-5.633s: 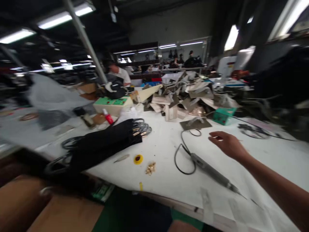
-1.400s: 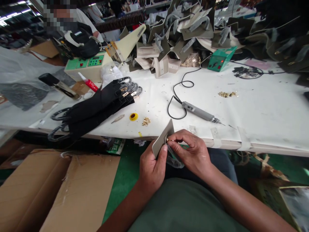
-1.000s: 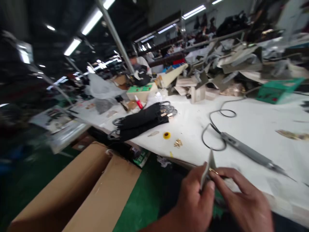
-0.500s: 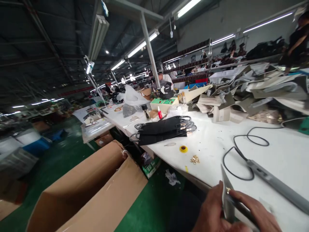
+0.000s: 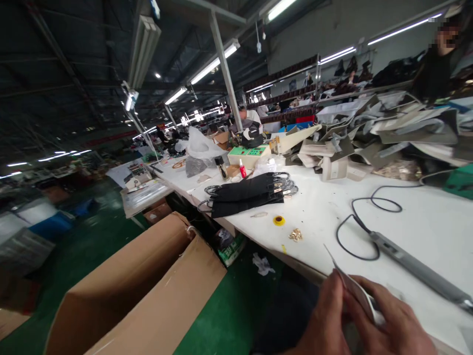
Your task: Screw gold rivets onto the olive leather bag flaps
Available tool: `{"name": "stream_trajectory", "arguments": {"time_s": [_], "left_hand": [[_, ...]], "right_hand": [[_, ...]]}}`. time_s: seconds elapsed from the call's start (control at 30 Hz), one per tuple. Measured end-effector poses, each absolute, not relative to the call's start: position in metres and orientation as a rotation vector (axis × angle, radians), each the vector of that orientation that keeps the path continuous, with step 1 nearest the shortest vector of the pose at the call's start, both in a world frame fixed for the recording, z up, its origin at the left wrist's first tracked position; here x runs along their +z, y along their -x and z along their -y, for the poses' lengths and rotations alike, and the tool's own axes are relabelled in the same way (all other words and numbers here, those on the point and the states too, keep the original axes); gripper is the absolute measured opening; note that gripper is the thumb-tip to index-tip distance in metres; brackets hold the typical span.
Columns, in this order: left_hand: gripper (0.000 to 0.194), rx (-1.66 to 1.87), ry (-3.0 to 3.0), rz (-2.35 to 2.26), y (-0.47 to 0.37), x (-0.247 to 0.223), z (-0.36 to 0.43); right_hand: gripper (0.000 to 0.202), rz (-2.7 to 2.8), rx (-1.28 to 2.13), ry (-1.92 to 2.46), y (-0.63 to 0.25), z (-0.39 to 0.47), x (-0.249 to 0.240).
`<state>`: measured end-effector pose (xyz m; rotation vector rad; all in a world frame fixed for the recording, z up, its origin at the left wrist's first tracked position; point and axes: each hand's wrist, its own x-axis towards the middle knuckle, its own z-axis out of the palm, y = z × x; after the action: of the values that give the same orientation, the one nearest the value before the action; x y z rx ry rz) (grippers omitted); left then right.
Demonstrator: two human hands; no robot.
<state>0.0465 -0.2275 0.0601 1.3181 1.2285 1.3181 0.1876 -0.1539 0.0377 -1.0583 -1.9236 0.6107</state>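
Note:
Close to the table's front edge, my left hand [image 5: 325,318] and my right hand [image 5: 393,315] both grip a thin, bendy grey-white flat piece [image 5: 360,292]. The piece stands on edge and curves between my fingers; its lower part is hidden behind them. Its exact kind I cannot make out. A small heap of gold-coloured metal fittings [image 5: 295,235] lies to the left of my hands, beside a yellow ring-shaped roll [image 5: 279,220]. On the right rests a grey pen-like tool [image 5: 417,266] with a black cord.
Black straps with looped cords [image 5: 247,193] are stacked on the white table [image 5: 318,207]. Behind them stand a red bottle [image 5: 242,169] and a green-topped machine [image 5: 249,154]. An open cardboard box [image 5: 177,301] is on the left. Grey panels [image 5: 391,128] pile up behind; a person [image 5: 434,69] stands beyond.
The flat piece has turned and tilted in my hands; a gold fitting visible on it by my right finger is now out of sight. The view has shifted slightly.

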Motion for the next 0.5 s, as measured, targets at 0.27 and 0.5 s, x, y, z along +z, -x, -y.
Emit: {"name": "stream_trajectory", "arguments": {"time_s": [0.27,0.5], "left_hand": [[0.014,1.381,-1.491,-1.502,-0.022,0.054,0.170],[0.083,1.216,-0.990,-1.268,-0.033,0.046,0.130]], "right_hand": [[0.047,1.361,1.659,1.153,-0.202,0.145,0.081],[0.052,1.037,1.852,1.147,-0.212,0.133,0.061]]}}
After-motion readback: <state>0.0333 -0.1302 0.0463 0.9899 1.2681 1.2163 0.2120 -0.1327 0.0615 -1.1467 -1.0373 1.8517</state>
